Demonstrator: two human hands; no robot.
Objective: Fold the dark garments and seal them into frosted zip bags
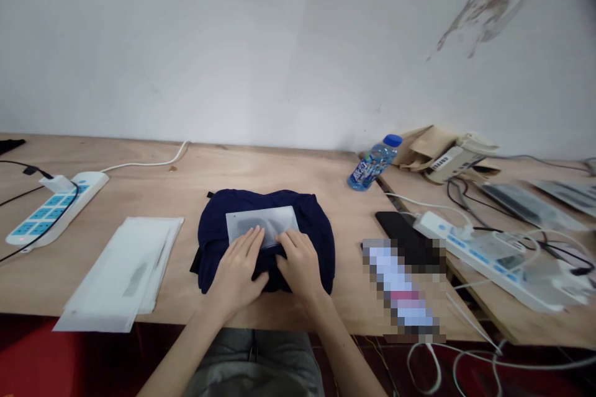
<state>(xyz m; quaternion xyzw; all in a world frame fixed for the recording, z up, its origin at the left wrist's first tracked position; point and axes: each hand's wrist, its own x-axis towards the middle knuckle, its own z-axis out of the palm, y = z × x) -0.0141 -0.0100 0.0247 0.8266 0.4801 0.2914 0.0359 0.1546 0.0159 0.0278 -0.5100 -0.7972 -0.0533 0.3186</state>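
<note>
Navy cloth under packet, left hand and right hand atop, each grip unclear.

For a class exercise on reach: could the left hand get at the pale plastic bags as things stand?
Probably yes: nothing visible blocks the way from the left hand, over the navy cloth, to the pale plastic bags. Its fingers would first have to leave the translucent sheet.
</note>
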